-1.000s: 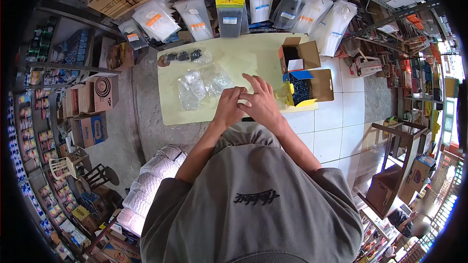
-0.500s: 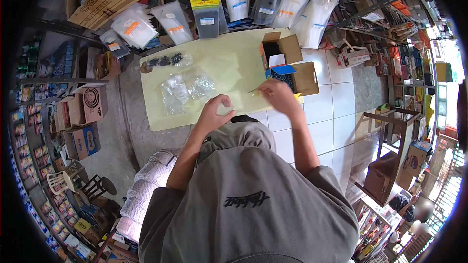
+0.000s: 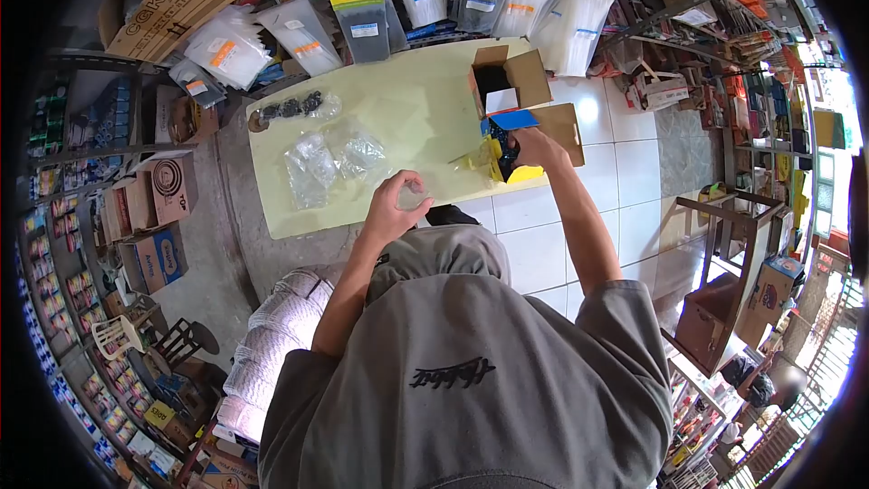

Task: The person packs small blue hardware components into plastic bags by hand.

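Two hands work apart at the near edge of the table [image 3: 407, 91]. The left hand [image 3: 396, 206] is curled shut around a small clear bag [image 3: 415, 196], held just above the table edge close to the body. The right hand [image 3: 536, 147] reaches out to the right, with its fingertips dipped into the open box [image 3: 566, 131] of small dark parts [image 3: 503, 156]. The fingers are hidden by the flaps, so I cannot tell whether they are pinching anything. The step in hand looks like picking parts from the box to go into the bag. Bringing them across would call for a firm pinch on the tiny pieces and for the bag's mouth to be held open. A blue flap and a yellow flap stand up right beside the right hand and crowd the opening. A second box [image 3: 520, 80] sits just beyond that hand. Loose bags [image 3: 312, 167] lie beyond the left hand, and hanging packets [image 3: 362, 14] line the far edge.
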Tool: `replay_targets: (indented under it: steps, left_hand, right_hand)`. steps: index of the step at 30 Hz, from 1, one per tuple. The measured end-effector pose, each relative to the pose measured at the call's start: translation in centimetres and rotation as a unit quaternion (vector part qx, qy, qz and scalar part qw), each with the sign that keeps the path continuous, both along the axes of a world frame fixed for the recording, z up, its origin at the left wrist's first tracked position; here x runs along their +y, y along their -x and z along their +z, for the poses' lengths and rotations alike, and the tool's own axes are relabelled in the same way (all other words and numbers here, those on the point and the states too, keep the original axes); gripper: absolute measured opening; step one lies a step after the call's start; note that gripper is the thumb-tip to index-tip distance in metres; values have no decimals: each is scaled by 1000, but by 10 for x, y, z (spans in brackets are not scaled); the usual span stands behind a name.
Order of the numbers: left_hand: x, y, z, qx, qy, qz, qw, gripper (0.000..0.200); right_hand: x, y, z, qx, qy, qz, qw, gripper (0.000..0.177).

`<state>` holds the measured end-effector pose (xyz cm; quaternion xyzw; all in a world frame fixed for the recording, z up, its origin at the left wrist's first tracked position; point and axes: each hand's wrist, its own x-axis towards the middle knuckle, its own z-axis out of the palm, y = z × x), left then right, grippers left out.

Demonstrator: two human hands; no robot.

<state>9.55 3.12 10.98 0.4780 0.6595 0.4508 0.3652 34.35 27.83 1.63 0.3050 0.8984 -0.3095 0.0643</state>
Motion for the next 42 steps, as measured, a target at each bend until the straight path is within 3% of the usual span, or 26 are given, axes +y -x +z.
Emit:
replay_targets:
  steps: [1, 3, 7, 8, 9, 12, 16, 18, 19, 28, 30, 34, 42]
  left_hand:
    - [0, 0, 1, 11, -2, 3, 1000, 30]
    - [4, 0, 1, 20, -9, 5, 1000, 30]
    - [3, -3, -2, -1, -7, 24, 1000, 28]
    - [4, -4, -2, -6, -10, 25, 1000, 28]
    - [5, -5, -4, -6, -11, 24, 1000, 28]
    - [6, -6, -8, -4, -12, 11, 1000, 27]
    - [11, -3, -6, 2, -18, -3, 1000, 27]
    - [13, -2, -1, 12, -19, -8, 1000, 27]
    - [13, -1, 2, 4, -10, -4, 1000, 27]
    - [15, -2, -2, 3, -18, -11, 1000, 29]
    - [15, -4, -3, 2, -18, -13, 1000, 30]
    - [16, -7, -3, -5, -15, -16, 1000, 30]
    - [11, -9, -4, -8, -14, -9, 1000, 34]
  right_hand:
    - [-4, 7, 21, 0, 0, -1, 1000, 40]
    - [-14, 14, 62, -193, 239, -164, 938, 43]
    - [-42, 1, 59, -131, 200, -243, 940, 30]
    - [-49, -17, 15, -98, 85, -171, 977, 27]
    - [-51, -17, 15, -98, 85, -173, 976, 27]
    - [-59, -13, 14, -100, -109, -132, 980, 29]
    - [-49, -4, 12, -138, -100, -100, 980, 33]
    - [-47, -3, 11, -15, -139, -67, 988, 34]
    - [-46, -2, 11, -14, -139, -68, 988, 34]
    - [-54, -2, 7, -7, -135, -47, 990, 17]
    - [-52, 1, 6, -60, -116, -33, 991, 18]
    - [-54, 1, 7, -58, -114, -59, 990, 22]
    - [-58, 1, 2, -22, -145, -6, 989, 35]
